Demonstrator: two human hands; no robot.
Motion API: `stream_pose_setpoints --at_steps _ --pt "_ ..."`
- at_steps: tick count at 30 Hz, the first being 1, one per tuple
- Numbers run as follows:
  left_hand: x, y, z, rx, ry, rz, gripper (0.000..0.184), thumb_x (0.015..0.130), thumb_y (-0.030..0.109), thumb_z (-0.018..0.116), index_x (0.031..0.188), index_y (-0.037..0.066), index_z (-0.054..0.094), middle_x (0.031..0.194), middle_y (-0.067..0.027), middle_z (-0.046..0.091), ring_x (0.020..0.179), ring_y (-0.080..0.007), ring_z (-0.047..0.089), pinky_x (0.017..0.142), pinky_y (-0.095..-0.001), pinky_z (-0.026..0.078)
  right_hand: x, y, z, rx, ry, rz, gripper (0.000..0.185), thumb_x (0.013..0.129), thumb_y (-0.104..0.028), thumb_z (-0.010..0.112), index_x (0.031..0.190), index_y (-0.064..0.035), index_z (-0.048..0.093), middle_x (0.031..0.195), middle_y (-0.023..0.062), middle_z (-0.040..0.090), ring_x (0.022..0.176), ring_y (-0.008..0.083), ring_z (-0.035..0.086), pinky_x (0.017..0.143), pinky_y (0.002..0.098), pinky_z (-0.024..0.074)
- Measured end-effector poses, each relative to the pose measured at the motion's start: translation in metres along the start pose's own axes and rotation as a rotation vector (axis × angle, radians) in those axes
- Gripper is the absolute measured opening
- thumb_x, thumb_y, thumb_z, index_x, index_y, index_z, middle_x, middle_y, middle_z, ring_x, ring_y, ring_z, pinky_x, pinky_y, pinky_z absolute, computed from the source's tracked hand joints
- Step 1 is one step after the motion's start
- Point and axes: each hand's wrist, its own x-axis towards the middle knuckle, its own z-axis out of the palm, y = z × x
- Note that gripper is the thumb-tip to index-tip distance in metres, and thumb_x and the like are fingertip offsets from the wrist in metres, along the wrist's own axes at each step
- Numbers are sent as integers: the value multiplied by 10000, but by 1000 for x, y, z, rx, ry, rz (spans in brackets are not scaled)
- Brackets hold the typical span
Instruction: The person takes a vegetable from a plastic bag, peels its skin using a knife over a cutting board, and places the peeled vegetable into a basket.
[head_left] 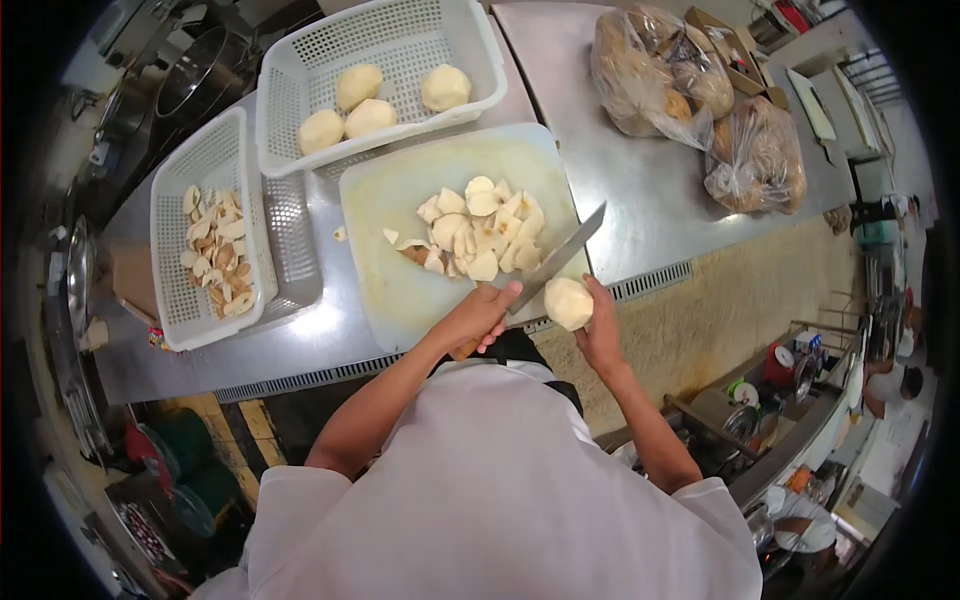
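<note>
My left hand [477, 318] is closed around the wooden handle of a kitchen knife [570, 247], whose broad blade points up and to the right. In my right hand [600, 335] is a peeled, pale round root vegetable that looks like a jicama [568, 303], held just past the near right edge of the cutting board. The blade passes close by it; whether they touch I cannot tell. On the worn white cutting board [385, 290] lies a pile of cut peelings [482, 235], some with brown skin showing.
Behind the board, a large white plastic basket [290, 75] holds several peeled roots [371, 117]. A smaller white basket [172, 325] at left contains peelings [217, 250]. Plastic bags of brown roots [660, 80] sit on the steel table [640, 215]. Another person [890, 385] is at far right.
</note>
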Motion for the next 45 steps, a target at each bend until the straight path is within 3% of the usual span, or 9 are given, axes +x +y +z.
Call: stream_pose_setpoints --at_steps 10,13,17,20,27,31,36,39,45 --pt "-52 -38 -44 -36 396 101 664 1088 553 430 699 19 505 546 -45 521 384 -132 497 346 -303 427 43 -20 -10 80 -4 1 715 702 -98 913 1336 -39 586 1315 196 640 1160 370 653 976 447 542" --pt "-73 -24 -42 -83 423 117 667 1090 561 421 711 19 516 554 -40 515 393 -129 498 356 -289 434 52 -22 -3 471 31 419 602 833 -194 860 1330 6 585 1157 134 704 1004 212 681 899 345 551" --pt "-98 -20 -42 -262 426 223 635 1089 555 435 760 20 524 573 -34 517 407 -123 506 364 -280 440 107 -60 0 847 24 749 566 908 -308 790 1342 -13 578 1174 121 690 1024 221 696 849 394 595" --pt "-112 -26 -48 -322 502 261 601 1090 546 444 811 20 532 590 -30 527 410 -113 506 367 -276 442 168 -81 17 941 -66 738 568 926 -336 770 1356 -30 558 1205 133 673 1033 230 700 798 386 613" --pt "-149 -35 -75 -365 758 297 512 1097 480 476 856 38 568 584 1 496 408 -94 496 370 -259 439 300 -130 53 1359 -312 446 606 996 -340 681 1452 -16 449 1303 139 631 1065 263 692 836 391 609" --pt "-140 -56 -94 -225 827 241 467 1077 416 549 1056 -40 648 584 -50 551 411 -125 534 381 -305 454 284 -126 78 944 -114 393 647 963 -235 717 1508 -38 430 1275 146 648 1008 217 689 790 335 587" --pt "-110 -80 -87 599 1016 329 586 947 260 709 1420 -50 557 771 -257 702 644 -388 702 637 -469 559 229 -159 61 626 29 110 375 901 -41 713 1273 -55 671 1125 66 696 949 150 661 757 284 551" --pt "-125 -46 -81 665 983 306 543 896 205 751 1375 -8 611 814 -228 722 774 -411 706 724 -486 560 215 -172 37 669 -100 -128 234 857 77 636 1047 -25 727 1050 44 685 904 124 641 733 257 526" --pt "-105 -24 -78 740 900 425 371 846 161 783 1179 30 683 815 -187 728 770 -401 707 706 -490 553 186 -204 -14 996 -407 -196 241 862 108 592 1011 -16 737 1025 77 692 927 156 655 750 262 508"
